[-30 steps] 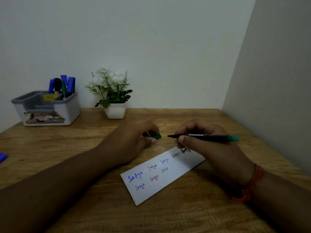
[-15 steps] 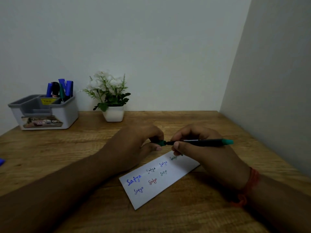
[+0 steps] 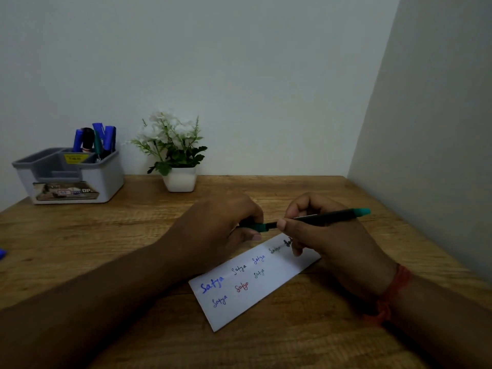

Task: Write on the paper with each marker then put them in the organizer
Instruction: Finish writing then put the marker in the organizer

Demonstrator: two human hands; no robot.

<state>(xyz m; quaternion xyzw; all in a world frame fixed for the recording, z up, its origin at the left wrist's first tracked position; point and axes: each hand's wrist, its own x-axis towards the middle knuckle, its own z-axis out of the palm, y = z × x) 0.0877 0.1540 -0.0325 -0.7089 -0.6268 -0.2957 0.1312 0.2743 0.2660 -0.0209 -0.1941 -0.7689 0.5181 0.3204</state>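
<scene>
A thin black marker [image 3: 327, 218] with a teal end lies level in my right hand [image 3: 327, 235], which grips it above the paper. My left hand [image 3: 221, 227] holds the teal cap [image 3: 259, 227], which sits over the marker's tip. Under both hands lies the white paper [image 3: 255, 283], a long strip with several small words in blue, red, green and black. The grey organizer [image 3: 106, 179] stands at the back left with several markers [image 3: 97, 139] upright in its rear compartment.
A white pot of white flowers [image 3: 179, 179] stands at the back, right of the organizer. A wall [image 3: 426, 142] runs along the wooden desk's [image 3: 106, 249] right side. A small blue object [image 3: 2, 253] shows at the left edge.
One second ago the cap and the marker's tip were apart. My hands have come together and the cap now covers the tip. The camera view shifted slightly.
</scene>
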